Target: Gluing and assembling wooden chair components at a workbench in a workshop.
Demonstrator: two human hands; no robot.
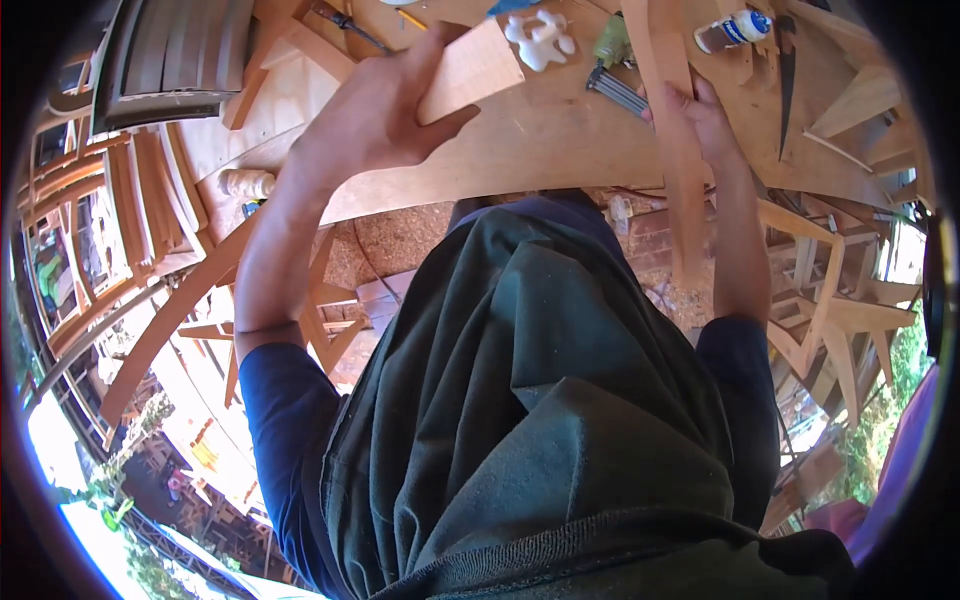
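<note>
Just left of a white, lobed, hard-looking piece point(540, 42) on the broad brown wooden counter point(560, 150), my left hand point(385, 105) is closed around a pale, rectangular wooden block point(475, 70), with the thumb along its near edge. I cannot tell whether the block rests on the counter or is lifted off it. To the right of the white piece, my right hand point(712, 125) is wrapped around a long, narrow, reddish-brown wooden board point(674, 150), which runs out past the counter's near edge; its lower end is blurred. My two hands are well apart, one on either side of that white piece.

I judge the board stiff and fairly light, yet long enough to swing, so a grip near its middle should balance it best. The block looks rigid and easy to carry, best pinched across its width. Both seem dry rather than slippery, though their edges could splinter. Right of the white piece lie a green tool with a dark ribbed bar point(612, 45) and, farther right, a white bottle with a blue cap point(733, 32).
</note>
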